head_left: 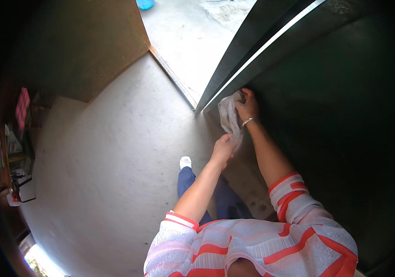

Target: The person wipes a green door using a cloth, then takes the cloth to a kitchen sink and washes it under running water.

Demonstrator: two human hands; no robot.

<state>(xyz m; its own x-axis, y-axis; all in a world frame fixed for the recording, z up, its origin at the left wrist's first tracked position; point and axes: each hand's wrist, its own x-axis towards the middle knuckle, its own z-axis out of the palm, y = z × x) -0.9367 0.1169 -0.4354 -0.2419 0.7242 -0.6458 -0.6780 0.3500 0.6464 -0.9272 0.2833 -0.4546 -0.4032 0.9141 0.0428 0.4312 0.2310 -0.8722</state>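
A crumpled, greyish-white cloth hangs between my two hands, close to the dark green door panel. My right hand, with a metal bangle at its wrist, grips the upper end of the cloth beside the panel's edge. Lower and to the left, my left hand is closed on the cloth's lower part. Some of the fingers are hidden by the cloth and the hands themselves.
A dark green door panel stands along my right, and another door leaf at the upper left. Between them, a threshold strip borders bright ground with a blue container. Shelves with mixed items line the far left.
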